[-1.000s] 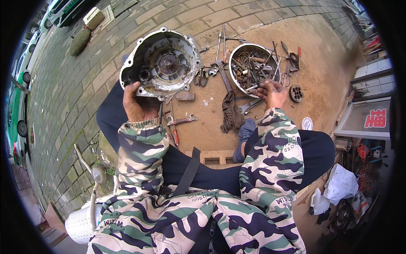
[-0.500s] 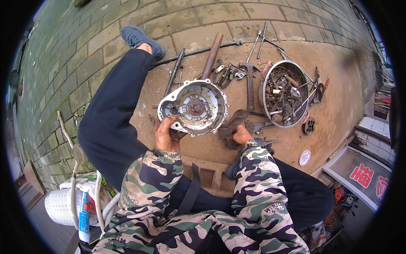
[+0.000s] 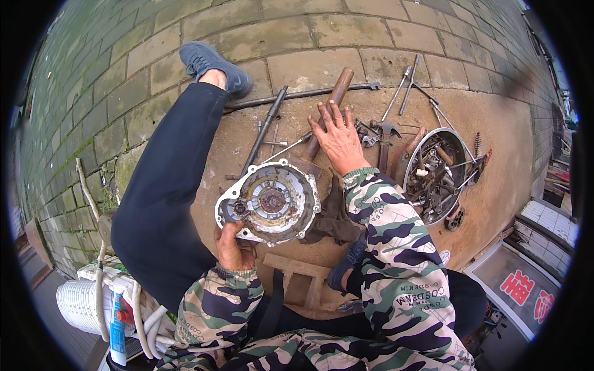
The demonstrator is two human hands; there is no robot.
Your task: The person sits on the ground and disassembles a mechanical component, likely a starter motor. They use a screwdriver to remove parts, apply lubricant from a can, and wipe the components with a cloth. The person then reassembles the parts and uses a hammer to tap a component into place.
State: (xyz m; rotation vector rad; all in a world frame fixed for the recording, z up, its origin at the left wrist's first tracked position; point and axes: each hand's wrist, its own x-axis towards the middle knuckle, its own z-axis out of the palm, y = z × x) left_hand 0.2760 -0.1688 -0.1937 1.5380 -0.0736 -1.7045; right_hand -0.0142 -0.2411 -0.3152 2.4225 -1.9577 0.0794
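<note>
My left hand (image 3: 234, 250) grips the lower left edge of a round cast-metal housing (image 3: 294, 213), its thumb over the rim. The housing's open side faces up, showing a grimy hollow with a rusty brown centre. Fingers spread, my right hand (image 3: 337, 141) is stretched out over a thick brown hammer-like handle (image 3: 341, 85). Whether the palm touches the handle is hidden. Beside that hand lie dark pliers (image 3: 365, 133) and a claw hammer (image 3: 385, 133). A dark rag (image 3: 334, 216) lies between the housing and my right sleeve.
At the right stands a round metal basin (image 3: 463, 148) full of loose tools and parts. Long dark bars (image 3: 267, 127) and a T-handled wrench (image 3: 408, 86) lie on the ground. A small wooden stool (image 3: 297, 266) is between my legs; a white basket (image 3: 77, 309) stands lower left.
My right hand has let go of the dark rag and reached forward over the brown handle, fingers spreading. The housing in my left hand has shifted slightly left and nearer to me.
</note>
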